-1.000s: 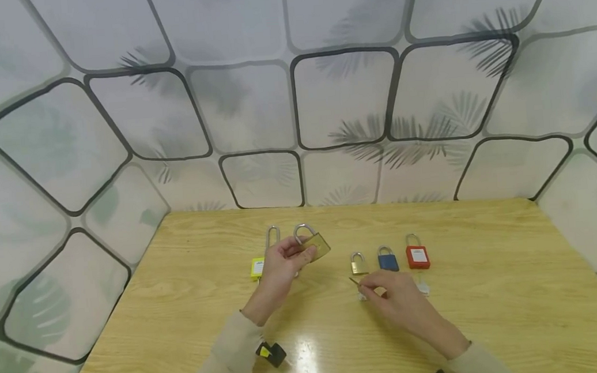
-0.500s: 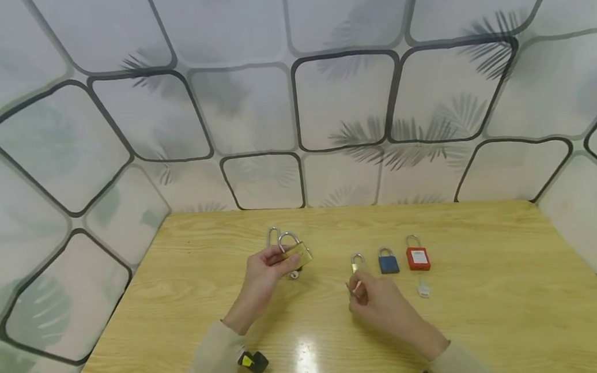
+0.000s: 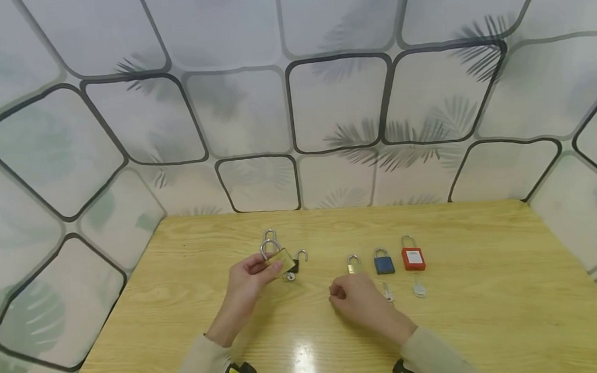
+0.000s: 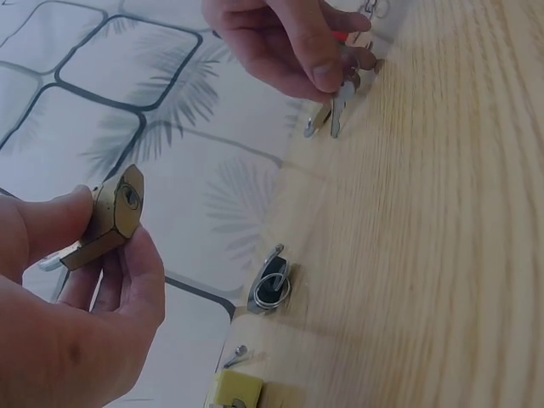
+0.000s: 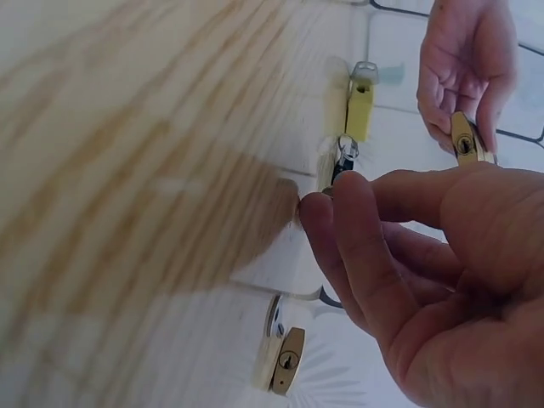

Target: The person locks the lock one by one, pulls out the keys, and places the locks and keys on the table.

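My left hand [image 3: 245, 285] holds a large brass padlock [image 3: 281, 261] above the table, thumb on one face and fingers behind. The lock's keyhole end points toward the right hand in the left wrist view. A little lower and to the right, my right hand [image 3: 360, 298] pinches a small key [image 4: 338, 109] between thumb and fingertips. Its blade hangs below the fingers, apart from the padlock. Just behind the left hand lie a black padlock [image 3: 296, 266] with a key ring and a yellow padlock [image 4: 238, 389], mostly hidden in the head view.
On the wooden table [image 3: 493, 288], a small brass padlock [image 3: 353, 268], a blue padlock [image 3: 384, 265] and a red padlock [image 3: 413, 259] form a row at the right. Two loose keys lie before them, one silver key [image 3: 388, 294] and one pale-headed key [image 3: 419, 289]. A patterned wall [image 3: 344, 177] stands behind.
The left hand has moved left and slightly nearer with the brass padlock, uncovering the black padlock. The right hand has shifted left with the key, leaving a silver key on the table in view.
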`<state>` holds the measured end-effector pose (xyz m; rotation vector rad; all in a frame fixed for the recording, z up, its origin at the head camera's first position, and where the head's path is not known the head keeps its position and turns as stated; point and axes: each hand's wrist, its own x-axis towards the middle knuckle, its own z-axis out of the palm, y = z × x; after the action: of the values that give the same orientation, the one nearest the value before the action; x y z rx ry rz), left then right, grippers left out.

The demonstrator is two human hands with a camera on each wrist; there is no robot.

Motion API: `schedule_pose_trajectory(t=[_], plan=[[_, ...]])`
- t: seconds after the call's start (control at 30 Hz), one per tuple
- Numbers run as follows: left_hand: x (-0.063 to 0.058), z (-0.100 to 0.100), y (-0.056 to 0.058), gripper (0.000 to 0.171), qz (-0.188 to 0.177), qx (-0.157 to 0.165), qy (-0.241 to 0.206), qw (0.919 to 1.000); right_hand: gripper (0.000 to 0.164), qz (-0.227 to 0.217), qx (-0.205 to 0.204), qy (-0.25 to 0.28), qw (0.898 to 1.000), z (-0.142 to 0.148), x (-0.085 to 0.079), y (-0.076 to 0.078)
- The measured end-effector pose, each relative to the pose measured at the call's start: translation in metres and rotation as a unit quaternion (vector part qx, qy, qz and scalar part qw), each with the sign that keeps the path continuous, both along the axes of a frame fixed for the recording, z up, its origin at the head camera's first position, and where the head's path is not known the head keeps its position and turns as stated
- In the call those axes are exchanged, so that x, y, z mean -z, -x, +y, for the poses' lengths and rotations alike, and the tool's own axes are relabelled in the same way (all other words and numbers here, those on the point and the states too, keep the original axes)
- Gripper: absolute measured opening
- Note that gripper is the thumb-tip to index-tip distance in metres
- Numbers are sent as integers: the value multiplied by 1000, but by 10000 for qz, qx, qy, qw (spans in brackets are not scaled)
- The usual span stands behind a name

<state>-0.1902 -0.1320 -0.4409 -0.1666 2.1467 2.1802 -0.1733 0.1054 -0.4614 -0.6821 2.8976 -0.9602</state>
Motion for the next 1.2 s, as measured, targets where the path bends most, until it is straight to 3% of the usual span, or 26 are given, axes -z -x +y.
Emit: schedule_pose_trajectory(t=[0.2, 0.53, 0.7, 0.87, 1.2], plan=[[-4, -3, -1, 31, -8, -6, -45, 10000, 7, -351, -91, -30, 9993, -7, 0, 3], [-5, -3, 3, 33, 57, 38, -57, 10000, 9, -227, -89, -107, 9996, -10, 3, 5], [-2, 1, 3, 33, 45, -51, 30, 10000, 14, -397, 20, -145, 9991, -8, 2, 4], [-2, 8, 4, 30, 152, -88, 449, 9988, 19, -556, 386, -153, 9976, 1, -11, 5], [6, 35, 13, 25, 861, 209, 1171, 9892, 12, -62, 760, 42, 9971, 41, -45, 10]])
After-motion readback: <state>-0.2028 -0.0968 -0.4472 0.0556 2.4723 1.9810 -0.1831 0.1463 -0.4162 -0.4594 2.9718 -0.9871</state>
